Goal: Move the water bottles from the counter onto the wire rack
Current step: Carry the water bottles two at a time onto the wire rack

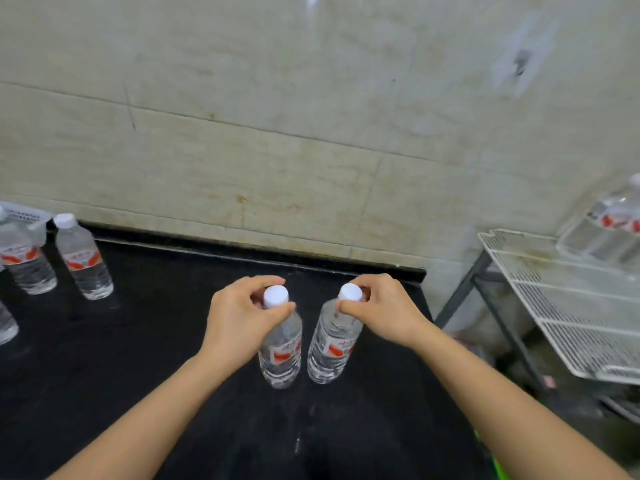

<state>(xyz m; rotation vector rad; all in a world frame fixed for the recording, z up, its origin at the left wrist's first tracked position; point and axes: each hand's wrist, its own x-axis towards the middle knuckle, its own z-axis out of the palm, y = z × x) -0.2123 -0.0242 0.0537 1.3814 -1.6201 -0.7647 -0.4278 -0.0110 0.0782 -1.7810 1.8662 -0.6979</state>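
Bottles stand upright side by side near the counter's (173, 341) right edge, each pinched at the neck: left hand (239, 317) closed on the left bottle (280, 351), right hand (381, 306) on the right bottle (332, 344). Wire rack (554, 299) lies off to the right, nearer the right hand.

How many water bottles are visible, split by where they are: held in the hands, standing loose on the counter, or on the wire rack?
Held at the neck, one in the left hand and one in the right hand: 2
Loose on the counter, far left, two of them cut off by the frame edge: 3
On the wire rack, blurred, at least: 1
Total: 6
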